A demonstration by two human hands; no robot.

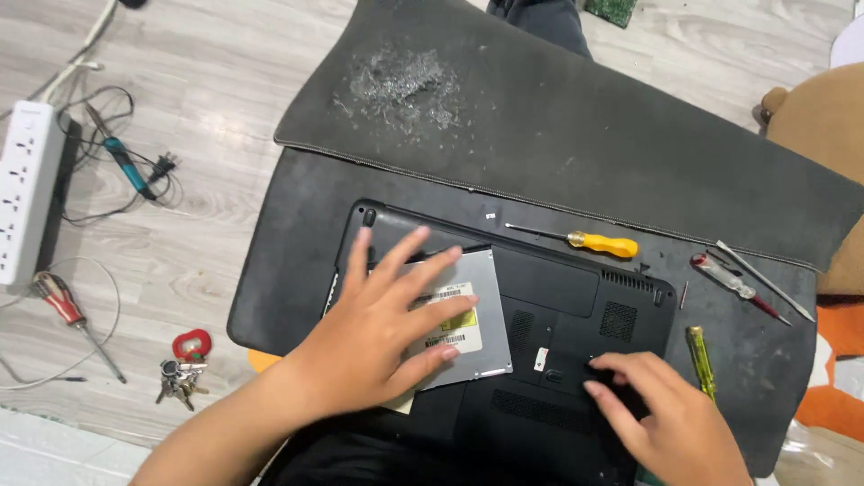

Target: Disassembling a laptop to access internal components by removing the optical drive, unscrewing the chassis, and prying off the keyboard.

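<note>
My left hand (382, 328) spread flat, grip wide, palm pressing the silver drive (463, 315) at frame centre, my right hand (661, 414) lower right, fingers curled onto the upturned black laptop (558, 288), grasping nothing, yellow screwdriver (589, 241) above
</note>
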